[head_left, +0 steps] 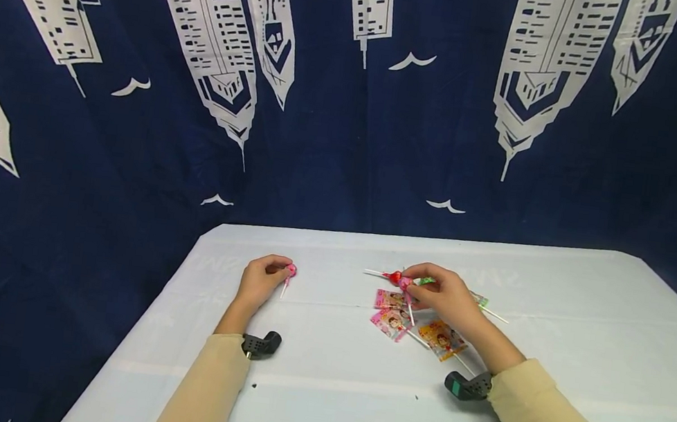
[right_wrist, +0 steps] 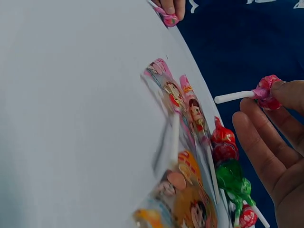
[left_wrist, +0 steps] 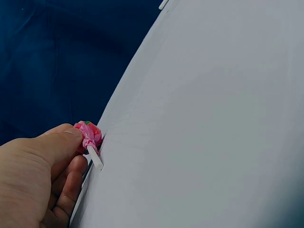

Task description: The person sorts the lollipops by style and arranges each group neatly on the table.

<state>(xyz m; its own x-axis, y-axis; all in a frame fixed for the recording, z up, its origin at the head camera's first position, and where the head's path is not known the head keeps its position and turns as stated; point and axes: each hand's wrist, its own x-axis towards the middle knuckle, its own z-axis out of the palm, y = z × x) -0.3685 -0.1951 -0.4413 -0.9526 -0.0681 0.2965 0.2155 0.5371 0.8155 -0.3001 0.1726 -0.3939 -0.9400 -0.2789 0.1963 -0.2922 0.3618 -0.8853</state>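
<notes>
On the left of the table, my left hand (head_left: 259,284) pinches a pink-wrapped lollipop (left_wrist: 89,134) by its round head between thumb and fingers, the white stick pointing down. My right hand (head_left: 446,298) holds another pink lollipop (right_wrist: 267,93) the same way, above a group of sweets. Near that hand lie a red lollipop (head_left: 394,277) and a green lollipop (right_wrist: 232,178). Flat lollipops in pink printed wrappers (head_left: 391,323) and one in an orange wrapper (head_left: 441,339) lie closer to me. The right hand partly hides the pile in the head view.
A white-covered table (head_left: 323,348) bears everything. Behind it hangs a dark blue cloth (head_left: 319,160) printed with white buildings and birds. Dark devices are strapped on the left wrist (head_left: 261,345) and right wrist (head_left: 467,386). Small dark specks dot the table's near part.
</notes>
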